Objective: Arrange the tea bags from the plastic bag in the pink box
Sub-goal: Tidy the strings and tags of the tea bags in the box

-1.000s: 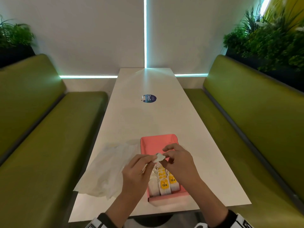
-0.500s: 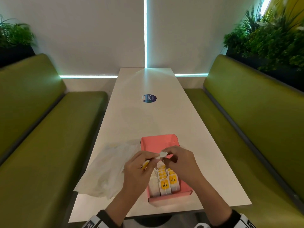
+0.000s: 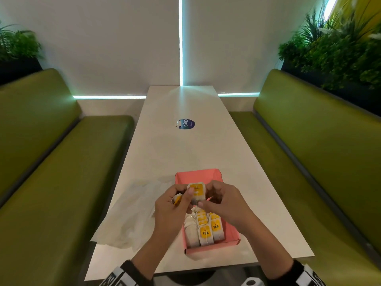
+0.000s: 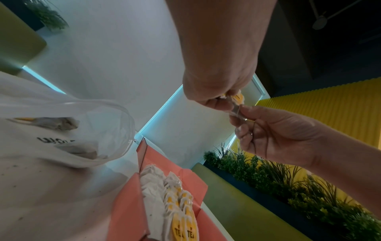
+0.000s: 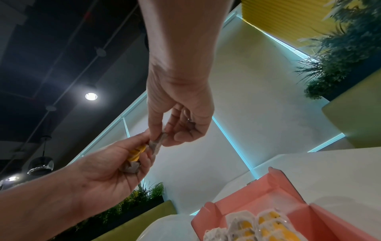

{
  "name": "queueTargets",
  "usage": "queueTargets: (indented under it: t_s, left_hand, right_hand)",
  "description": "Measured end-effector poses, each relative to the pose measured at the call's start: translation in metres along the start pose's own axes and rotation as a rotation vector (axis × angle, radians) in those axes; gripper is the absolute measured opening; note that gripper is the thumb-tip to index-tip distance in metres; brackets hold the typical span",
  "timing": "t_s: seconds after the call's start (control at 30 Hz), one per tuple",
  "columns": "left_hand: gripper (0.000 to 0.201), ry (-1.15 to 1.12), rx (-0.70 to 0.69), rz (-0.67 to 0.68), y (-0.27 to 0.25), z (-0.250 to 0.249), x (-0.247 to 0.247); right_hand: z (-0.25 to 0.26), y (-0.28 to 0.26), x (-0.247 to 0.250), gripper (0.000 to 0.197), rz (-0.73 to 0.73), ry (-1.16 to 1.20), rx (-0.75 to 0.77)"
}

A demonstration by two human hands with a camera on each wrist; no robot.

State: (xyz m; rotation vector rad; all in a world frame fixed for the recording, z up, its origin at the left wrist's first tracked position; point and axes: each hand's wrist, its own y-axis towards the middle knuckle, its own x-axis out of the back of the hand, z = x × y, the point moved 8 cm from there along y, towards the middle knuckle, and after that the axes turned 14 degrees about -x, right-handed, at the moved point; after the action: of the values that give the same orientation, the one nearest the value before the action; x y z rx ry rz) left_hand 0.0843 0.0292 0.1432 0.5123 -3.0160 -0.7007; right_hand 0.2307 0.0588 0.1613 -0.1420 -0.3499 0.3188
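The open pink box (image 3: 196,176) lies on the white table (image 3: 185,149), its near half filled with rows of white tea bags (image 3: 206,232) bearing yellow "TEA" tags. Above the box, both hands pinch one tea bag (image 3: 197,192), its yellow tag facing up. My left hand (image 3: 175,205) holds its left edge and also grips a second tea bag (image 3: 177,200) in the curled fingers. My right hand (image 3: 221,200) pinches the right edge. The right wrist view shows the shared tea bag (image 5: 157,143) and the yellow tag (image 5: 137,152) inside the left palm. The clear plastic bag (image 3: 132,213) lies left of the box, with tea bags (image 4: 62,124) inside.
Green benches (image 3: 51,162) run along both sides of the long table. A round blue sticker (image 3: 186,124) sits mid-table. Plants (image 3: 340,50) stand behind the right bench back. The box lies close to the table's near edge.
The pinched tea bag has been turned flat, so its yellow tag now faces up. Both hands stay together above the box.
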Motion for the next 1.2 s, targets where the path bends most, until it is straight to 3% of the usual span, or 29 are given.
queueTargets:
  t_s: [0.17,0.3,0.4,0.5,0.63,0.77,0.93,1.1,1.2]
  left_hand:
    - [0.010,0.007,0.037,-0.030,-0.005,0.005,0.000]
    - [0.008,0.023,0.044,0.001,-0.009,0.008,-0.001]
    - [0.006,0.051,0.065,0.086,-0.014,0.012,-0.005]
    - [0.006,0.095,0.110,0.185,-0.020,0.024,-0.007]
    - [0.002,0.162,0.123,0.252,-0.027,0.040,-0.005]
    - [0.009,0.381,0.140,0.256,-0.032,0.063,0.011]
    - [0.037,0.545,0.248,0.406,-0.044,0.089,0.021]
    - [0.050,0.594,0.290,0.440,-0.050,0.097,0.022]
    - [0.053,0.652,0.319,0.456,-0.052,0.100,0.024]
  right_hand:
    - [-0.003,0.000,-0.002,0.013,-0.026,-0.091,0.005]
    - [-0.009,0.001,-0.012,0.018,0.051,-0.207,-0.044]
    - [-0.018,0.001,-0.017,0.015,0.099,-0.263,-0.090]
    - [-0.030,0.005,-0.010,0.019,0.036,-0.423,-0.114]
    - [-0.045,0.009,-0.006,0.013,0.031,-0.449,-0.135]
    - [-0.069,0.015,0.013,0.021,-0.046,-0.407,-0.241]
    - [-0.093,0.018,0.037,0.018,-0.120,-0.368,-0.365]
    - [-0.107,0.019,0.028,0.025,-0.075,-0.642,-0.427]
    - [-0.113,0.021,0.012,0.017,0.016,-0.847,-0.413]
